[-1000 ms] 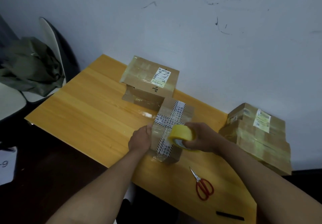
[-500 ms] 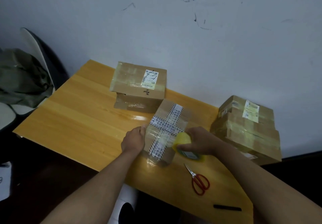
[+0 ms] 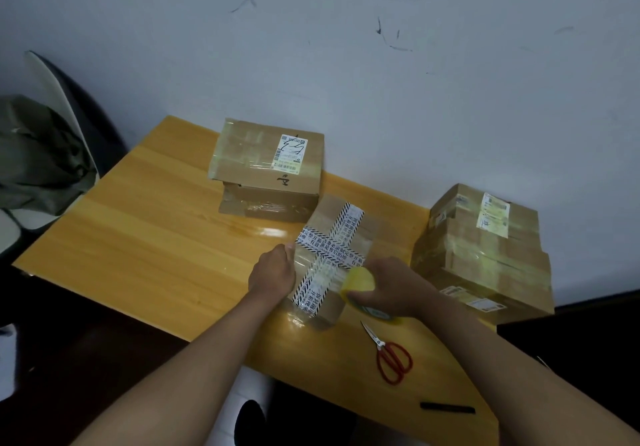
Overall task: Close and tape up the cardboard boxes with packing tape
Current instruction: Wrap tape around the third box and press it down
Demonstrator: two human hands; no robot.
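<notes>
A small cardboard box [image 3: 346, 234] with a cross of black-and-white printed tape stands at the middle of the wooden table [image 3: 145, 237]. My left hand [image 3: 272, 270] presses against its left side, thumb at the top edge. My right hand [image 3: 391, 288] grips a yellowish roll of packing tape [image 3: 358, 282] at the box's right side. A clear strip of tape lies across the box top between the two hands.
A stack of two taped boxes [image 3: 270, 168] stands behind, near the wall. Another stack of taped boxes [image 3: 485, 255] fills the right side. Red-handled scissors [image 3: 389, 353] and a black marker [image 3: 446, 407] lie near the front edge. A chair with green cloth [image 3: 38, 158] stands left.
My right hand has carried the tape roll from over the box top down past its right edge, drawing tape across. My left hand has stayed on the left side.
</notes>
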